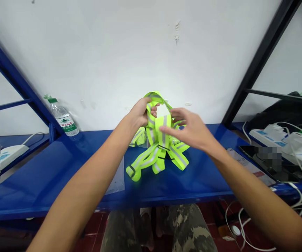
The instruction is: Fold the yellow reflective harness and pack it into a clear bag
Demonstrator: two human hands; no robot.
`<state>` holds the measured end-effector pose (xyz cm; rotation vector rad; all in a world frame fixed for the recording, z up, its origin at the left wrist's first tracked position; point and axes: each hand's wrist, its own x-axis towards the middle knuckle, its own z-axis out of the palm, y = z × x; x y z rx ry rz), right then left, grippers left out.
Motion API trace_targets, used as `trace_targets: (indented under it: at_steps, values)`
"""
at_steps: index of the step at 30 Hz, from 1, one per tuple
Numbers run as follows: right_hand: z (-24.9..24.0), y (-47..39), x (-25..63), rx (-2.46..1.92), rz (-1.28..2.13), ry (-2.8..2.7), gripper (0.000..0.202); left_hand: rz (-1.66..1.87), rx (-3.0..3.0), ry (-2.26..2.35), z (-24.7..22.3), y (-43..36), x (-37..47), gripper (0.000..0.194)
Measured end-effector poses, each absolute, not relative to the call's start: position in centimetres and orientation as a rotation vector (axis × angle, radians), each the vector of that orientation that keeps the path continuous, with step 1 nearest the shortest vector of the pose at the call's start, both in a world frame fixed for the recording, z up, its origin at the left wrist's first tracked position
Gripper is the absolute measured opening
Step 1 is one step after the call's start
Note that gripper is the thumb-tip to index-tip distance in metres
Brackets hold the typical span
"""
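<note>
A bundle of neon yellow straps with grey reflective stripes (153, 155) hangs in front of me over the blue table. My left hand (142, 112) is closed round the upper loop of the straps. At the right side of the bundle, my right hand (186, 127) has its fingers apart, with the thumb in front of a wide strap and the other fingers by the loop. Black buckles show on the lower straps. Behind them lies more yellow material (139, 137), partly in clear plastic.
On the blue table (69, 168), a water bottle (64, 118) leans at the back left. A clear plastic bag (117, 180) lies near the front edge. To the right are a black phone (269, 162), a power strip (261, 134) and white cables.
</note>
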<state>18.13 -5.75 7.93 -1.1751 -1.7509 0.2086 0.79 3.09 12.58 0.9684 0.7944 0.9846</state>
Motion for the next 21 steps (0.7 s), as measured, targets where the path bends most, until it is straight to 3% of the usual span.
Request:
trace_targets:
  at_steps: [6, 11, 17, 21]
  values:
    - [7.9, -3.6, 19.1, -0.981, 0.714, -1.644, 0.015, 1.312, 1.356, 1.088, 13.5, 2.7, 0.1, 0.015]
    - [9.3, -3.5, 20.8, -0.911, 0.879, -1.283, 0.019, 1.443, 1.514, 1.265, 12.3, 3.9, -2.1, 0.029]
    - [11.5, -2.9, 22.1, -0.905, 0.933, -1.046, 0.020, 1.248, 1.278, 0.972, 11.2, 4.5, -3.5, 0.048]
    - [13.2, -2.6, 22.7, -0.786, 1.059, -0.905, 0.010, 0.969, 1.428, 0.686, 10.1, 2.5, -4.0, 0.066]
